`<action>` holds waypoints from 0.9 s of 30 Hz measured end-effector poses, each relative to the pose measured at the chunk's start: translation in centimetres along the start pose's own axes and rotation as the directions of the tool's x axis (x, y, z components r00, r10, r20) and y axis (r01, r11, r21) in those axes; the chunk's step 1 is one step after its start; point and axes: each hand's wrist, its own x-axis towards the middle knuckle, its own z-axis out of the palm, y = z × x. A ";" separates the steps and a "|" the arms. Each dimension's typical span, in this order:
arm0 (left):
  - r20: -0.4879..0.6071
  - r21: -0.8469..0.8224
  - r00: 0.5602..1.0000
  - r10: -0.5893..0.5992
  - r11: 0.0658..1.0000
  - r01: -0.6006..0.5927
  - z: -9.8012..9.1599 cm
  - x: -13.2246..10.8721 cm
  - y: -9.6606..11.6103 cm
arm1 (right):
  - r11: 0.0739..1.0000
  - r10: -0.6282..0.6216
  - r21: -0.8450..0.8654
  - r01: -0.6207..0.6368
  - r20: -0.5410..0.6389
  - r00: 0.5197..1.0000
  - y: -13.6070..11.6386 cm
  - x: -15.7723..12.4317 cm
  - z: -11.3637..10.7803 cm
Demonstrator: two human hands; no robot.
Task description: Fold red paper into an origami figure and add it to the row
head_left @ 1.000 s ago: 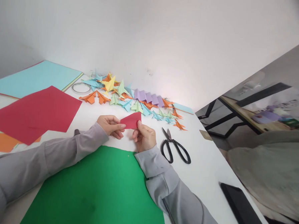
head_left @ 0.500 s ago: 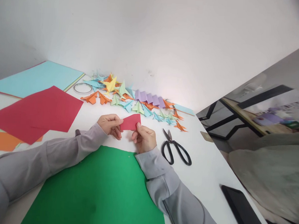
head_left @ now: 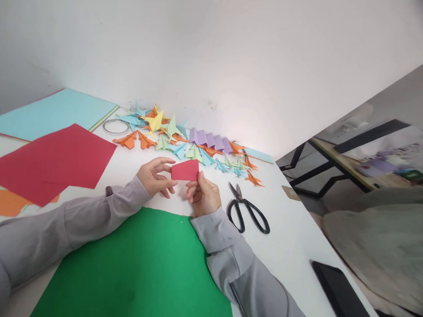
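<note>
Above the white table, a small piece of red paper point(head_left: 185, 170) is pinched at its right end by my right hand point(head_left: 206, 192). My left hand point(head_left: 156, 176) is at the paper's left end with thumb and fingers apart; its fingertips are close to the edge, and whether they touch it I cannot tell. Below my hands lies a large green sheet point(head_left: 145, 268), partly under my forearms. Black-handled scissors point(head_left: 242, 205) rest to the right of my right hand, blades slightly parted and pointing away.
Folded paper shapes point(head_left: 156, 121) in several colours line the wall, with a purple pleated strip point(head_left: 210, 140) among them. A roll of tape point(head_left: 116, 126) sits beside them. Red sheets point(head_left: 62, 162) and a light blue sheet point(head_left: 54, 112) lie left. A black phone-like slab point(head_left: 346, 298) lies front right.
My left thumb and fingers have spread and come off the left end of the red paper, which they pinched before. My right hand keeps its pinch.
</note>
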 end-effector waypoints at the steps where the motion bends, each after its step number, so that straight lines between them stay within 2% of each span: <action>1: -0.001 0.019 0.999 0.042 0.999 -0.042 0.1 -0.1 -0.1 | 1.000 0.003 -0.007 -0.003 0.011 1.000 0.0 0.0 0.0; 6: -0.028 0.100 0.985 0.172 0.981 -0.169 0.0 -0.2 -1.0 | 1.000 -0.012 -0.021 0.012 0.032 0.999 0.2 0.1 0.0; 10: -0.036 0.218 0.930 0.367 0.911 -0.351 -0.6 0.7 -1.9 | 1.000 -0.011 -0.022 0.012 0.027 1.000 0.1 0.0 0.1; 12: -0.033 0.236 0.908 0.417 0.886 -0.399 -0.7 1.1 -2.1 | 1.000 0.000 -0.024 0.000 0.013 1.000 0.0 0.0 0.1; 14: -0.057 0.169 0.936 0.347 0.927 -0.334 -0.8 1.2 -2.0 | 1.000 -0.016 0.010 0.016 -0.017 1.000 0.0 0.1 0.0; 17: -0.078 -0.027 0.993 0.089 0.995 -0.091 -0.7 1.0 -1.4 | 0.992 -0.034 0.116 0.042 -0.076 0.997 0.0 0.3 -0.2; 20: -0.018 -0.171 0.995 -0.101 0.981 0.097 -0.7 0.8 -0.7 | 0.981 -0.015 0.191 0.035 -0.108 0.994 -0.1 0.6 -0.3; 23: 0.070 -0.178 0.985 -0.156 0.970 0.166 -0.6 0.5 -0.3 | 0.972 0.011 0.236 0.011 -0.093 0.996 -0.2 0.6 -0.2; 27: 0.143 -0.043 0.978 -0.150 0.987 0.158 -0.4 0.1 -0.2 | 0.984 0.045 0.174 -0.045 0.006 0.999 -0.3 0.5 -0.3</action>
